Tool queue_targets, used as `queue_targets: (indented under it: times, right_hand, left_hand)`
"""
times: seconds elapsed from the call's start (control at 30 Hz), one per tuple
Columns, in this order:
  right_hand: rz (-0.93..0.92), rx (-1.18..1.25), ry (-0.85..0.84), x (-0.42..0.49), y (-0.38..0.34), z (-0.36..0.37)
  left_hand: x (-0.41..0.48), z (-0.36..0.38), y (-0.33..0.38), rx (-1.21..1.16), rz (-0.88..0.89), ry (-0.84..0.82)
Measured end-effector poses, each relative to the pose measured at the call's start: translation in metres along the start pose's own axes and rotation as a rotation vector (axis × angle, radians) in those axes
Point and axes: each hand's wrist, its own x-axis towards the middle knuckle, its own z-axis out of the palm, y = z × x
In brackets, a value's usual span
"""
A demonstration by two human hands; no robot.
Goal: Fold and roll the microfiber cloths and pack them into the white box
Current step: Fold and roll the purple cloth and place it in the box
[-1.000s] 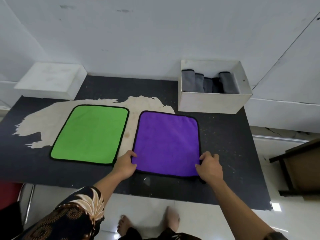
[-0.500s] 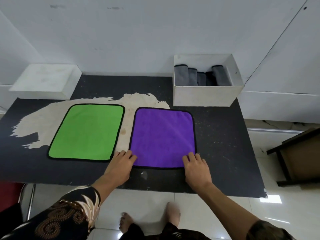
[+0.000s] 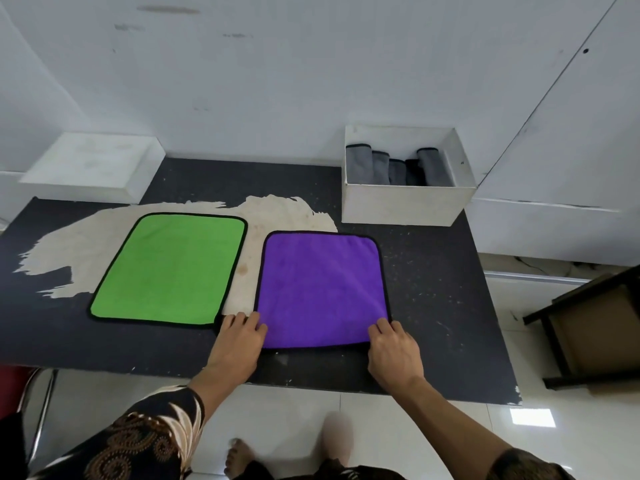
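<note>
Since a second ago the right hand [image 3: 394,348] has drawn in from the side edge of the purple cloth [image 3: 322,289] to its near right corner, and the cloth lies squarer. Nearest of all, bare feet [image 3: 239,455] stand on pale floor tiles below a patterned sleeve [image 3: 145,441]. The left hand [image 3: 239,341] rests with relaxed fingers flat on the near left corner. The right hand's fingers bend over their corner with the thumb hidden, so whether they pinch the hem cannot be told. Just beside the purple cloth on the left a green cloth [image 3: 169,268] lies spread flat on the dark surface [image 3: 433,289], partly over a worn pale patch [image 3: 52,258]. A brown stool [image 3: 588,334] stands off the right edge, cut by the frame. At the far right the white box [image 3: 408,202] holds grey rolled cloths [image 3: 391,166] standing on end; their lower parts are hidden by its front wall. A white block [image 3: 93,168] sits at the far left against the wall.
</note>
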Motion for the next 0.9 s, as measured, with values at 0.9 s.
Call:
queue_targets:
  times: [0.9]
  right_hand:
    - [0.104, 0.135, 0.077, -0.039, 0.007, 0.009]
  left_hand:
    - [-0.013, 0.021, -0.009, -0.349, 0.243, 0.166]
